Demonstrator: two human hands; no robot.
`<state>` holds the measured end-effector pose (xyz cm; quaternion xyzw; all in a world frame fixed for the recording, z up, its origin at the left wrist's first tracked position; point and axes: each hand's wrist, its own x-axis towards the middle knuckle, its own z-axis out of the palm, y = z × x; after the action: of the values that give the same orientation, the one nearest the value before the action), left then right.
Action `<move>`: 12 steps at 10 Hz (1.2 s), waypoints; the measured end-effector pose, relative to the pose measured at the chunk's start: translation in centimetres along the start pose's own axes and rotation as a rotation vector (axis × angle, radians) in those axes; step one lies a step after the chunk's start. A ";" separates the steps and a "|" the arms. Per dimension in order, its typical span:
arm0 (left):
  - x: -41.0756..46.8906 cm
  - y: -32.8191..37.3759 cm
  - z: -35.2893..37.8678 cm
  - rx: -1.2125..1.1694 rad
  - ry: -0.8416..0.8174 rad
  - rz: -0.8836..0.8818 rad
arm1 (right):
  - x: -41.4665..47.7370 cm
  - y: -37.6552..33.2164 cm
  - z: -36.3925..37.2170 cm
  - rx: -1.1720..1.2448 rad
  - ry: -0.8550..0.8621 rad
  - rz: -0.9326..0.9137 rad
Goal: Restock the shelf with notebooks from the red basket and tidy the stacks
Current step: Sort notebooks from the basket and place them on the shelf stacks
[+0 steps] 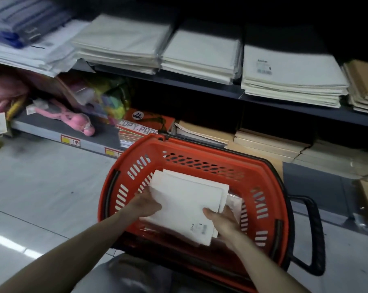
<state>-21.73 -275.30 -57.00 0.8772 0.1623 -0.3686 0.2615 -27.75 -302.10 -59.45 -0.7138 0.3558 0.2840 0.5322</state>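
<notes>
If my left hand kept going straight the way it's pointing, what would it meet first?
Your left hand grips the stack of white notebooks; past them, probably the far perforated wall of the red plastic basket, though depth is unclear.

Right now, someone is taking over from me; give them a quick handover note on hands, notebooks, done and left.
The left hand and right hand both hold the white notebooks by opposite edges, inside the red basket on the floor.
Upper shelf already carries white stacks.
Done: bundle gripped.
Left: lift it onto a white stack, empty the basket, square the stacks.
</notes>
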 end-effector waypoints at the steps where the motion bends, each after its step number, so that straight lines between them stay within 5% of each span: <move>1: -0.5 0.7 0.2 -0.056 -0.003 0.043 | -2.0 -1.4 1.0 0.000 0.026 -0.079; 4: -2.3 1.9 -1.8 -0.375 0.088 0.038 | -4.8 -3.5 -0.2 -0.012 0.220 -0.289; 6: -4.8 2.9 -3.2 -0.621 -0.029 0.082 | -8.5 -5.3 -3.1 0.153 0.203 -0.354; 8: -7.0 2.4 -1.6 -0.852 -0.110 -0.063 | -9.4 -3.9 -3.2 0.082 0.152 -0.308; 12: -2.8 0.8 -0.1 -0.023 0.032 -0.103 | -5.1 -0.9 -0.9 -0.360 0.018 -0.025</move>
<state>-23.20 -276.17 -54.65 0.8704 0.2154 -0.3657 0.2497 -30.01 -301.73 -54.68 -0.8043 0.2951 0.3304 0.3960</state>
